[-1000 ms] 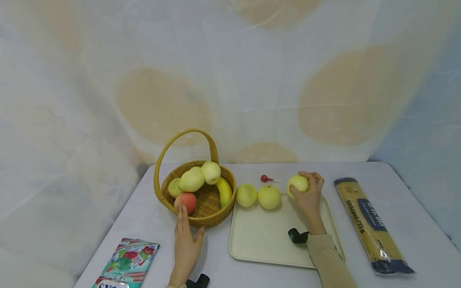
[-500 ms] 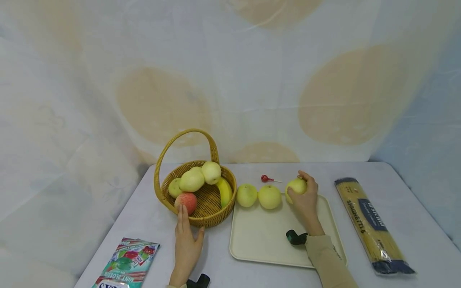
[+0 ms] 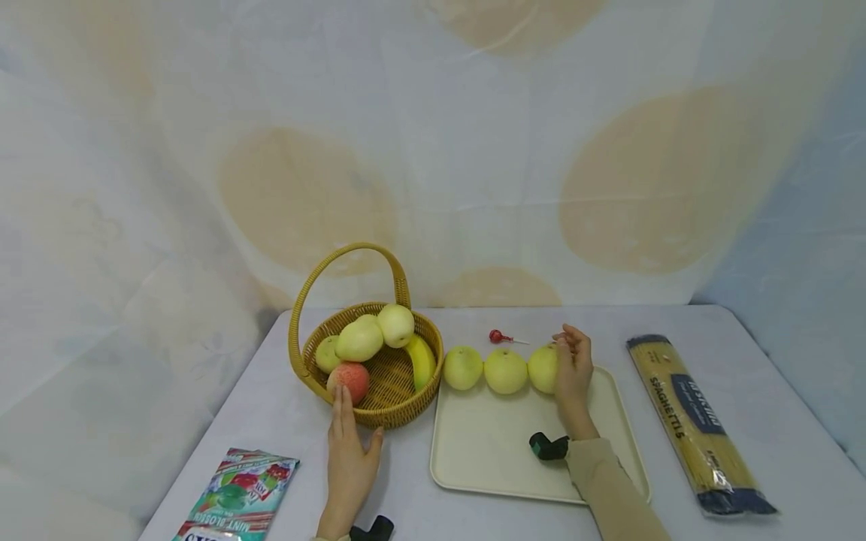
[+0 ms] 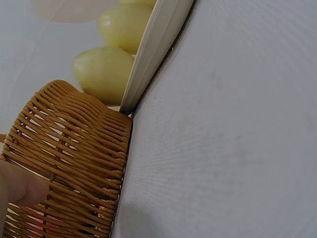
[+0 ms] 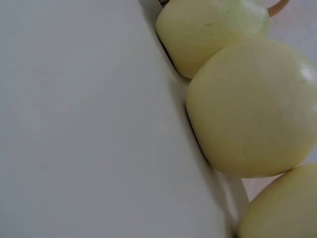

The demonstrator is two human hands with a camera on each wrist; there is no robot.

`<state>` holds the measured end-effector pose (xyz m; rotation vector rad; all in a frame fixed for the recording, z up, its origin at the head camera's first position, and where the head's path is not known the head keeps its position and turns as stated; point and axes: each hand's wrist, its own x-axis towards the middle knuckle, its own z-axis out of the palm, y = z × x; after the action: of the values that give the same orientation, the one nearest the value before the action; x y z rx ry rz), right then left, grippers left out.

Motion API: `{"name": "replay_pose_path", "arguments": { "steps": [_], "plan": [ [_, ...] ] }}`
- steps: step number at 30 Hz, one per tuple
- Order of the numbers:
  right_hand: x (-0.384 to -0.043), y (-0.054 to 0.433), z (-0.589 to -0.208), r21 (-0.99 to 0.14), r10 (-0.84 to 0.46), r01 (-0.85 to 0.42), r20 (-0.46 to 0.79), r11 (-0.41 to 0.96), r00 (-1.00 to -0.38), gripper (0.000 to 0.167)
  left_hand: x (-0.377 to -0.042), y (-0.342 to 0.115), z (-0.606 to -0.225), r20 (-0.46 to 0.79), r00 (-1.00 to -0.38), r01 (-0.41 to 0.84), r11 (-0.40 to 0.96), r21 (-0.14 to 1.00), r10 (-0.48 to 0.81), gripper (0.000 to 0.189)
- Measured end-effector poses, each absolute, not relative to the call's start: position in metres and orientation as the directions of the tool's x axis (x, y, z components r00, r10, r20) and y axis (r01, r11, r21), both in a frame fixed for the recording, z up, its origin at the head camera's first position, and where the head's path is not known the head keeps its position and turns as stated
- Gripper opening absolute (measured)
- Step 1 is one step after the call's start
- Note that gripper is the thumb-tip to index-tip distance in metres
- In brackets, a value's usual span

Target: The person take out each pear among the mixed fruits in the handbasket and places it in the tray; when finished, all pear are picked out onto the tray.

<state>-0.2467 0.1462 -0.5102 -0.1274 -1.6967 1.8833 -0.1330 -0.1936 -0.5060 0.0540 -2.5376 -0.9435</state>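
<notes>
Three yellow-green apples stand in a row along the back of the cream tray (image 3: 510,458): a left apple (image 3: 463,368), a middle apple (image 3: 507,371) and a right apple (image 3: 543,369). My right hand (image 3: 573,379) is at the right apple's right side, partly covering it, its fingers loosely bent and not wrapped round it. My left hand (image 3: 352,458) lies with straight fingers against the front of the wicker basket (image 3: 399,412), near a red peach (image 3: 349,381). In the left wrist view a fingertip (image 4: 32,191) is in front of the basket's woven side.
The basket also holds pale green fruits (image 3: 360,338) and a banana (image 3: 422,361). Behind the tray lies a red lollipop (image 3: 497,336). A spaghetti pack (image 3: 697,424) lies to the right of the tray, and a candy bag (image 3: 240,492) at the front left.
My right hand has moved left with the right apple, which now stands next to the middle apple. Its fingers have loosened from the apple. The left hand has stayed in place.
</notes>
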Motion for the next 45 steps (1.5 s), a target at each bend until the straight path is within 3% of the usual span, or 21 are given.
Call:
{"name": "replay_pose_path", "arguments": {
  "steps": [5,10,15,24,29,40,45],
  "plan": [
    [-0.25,0.147,-0.51,-0.954,0.477,-0.276,0.19,-0.116,-0.858,0.034,-0.132,-0.195,-0.504,0.388,-0.905,0.118,0.77,0.627,-0.177,0.097],
    [-0.251,0.15,-0.508,-0.977,0.39,-0.152,0.083,-0.148,-0.917,0.039,-0.132,-0.196,-0.503,0.409,-0.894,0.13,0.767,0.628,-0.183,0.096],
    [-0.25,0.153,-0.501,-0.93,0.45,-0.288,0.162,-0.228,-0.878,0.03,-0.133,-0.195,-0.506,0.395,-0.902,0.129,0.764,0.632,-0.175,0.096],
    [-0.246,0.147,-0.479,-0.894,0.437,-0.435,0.353,-0.103,-0.828,0.032,-0.132,-0.194,-0.505,0.388,-0.906,0.125,0.768,0.628,-0.17,0.097],
    [-0.253,0.139,-0.466,-0.876,0.428,-0.474,0.396,-0.088,-0.812,0.031,-0.133,-0.193,-0.505,0.384,-0.907,0.122,0.764,0.634,-0.175,0.097],
    [-0.26,0.099,-0.442,-0.888,0.291,-0.46,0.434,-0.021,-0.852,0.031,-0.133,-0.193,-0.505,0.401,-0.9,0.132,0.769,0.625,-0.171,0.096],
    [-0.262,0.073,-0.441,-0.89,0.199,-0.451,0.431,-0.064,-0.88,0.031,-0.132,-0.193,-0.505,0.419,-0.892,0.143,0.774,0.617,-0.17,0.096]
  ]
}}
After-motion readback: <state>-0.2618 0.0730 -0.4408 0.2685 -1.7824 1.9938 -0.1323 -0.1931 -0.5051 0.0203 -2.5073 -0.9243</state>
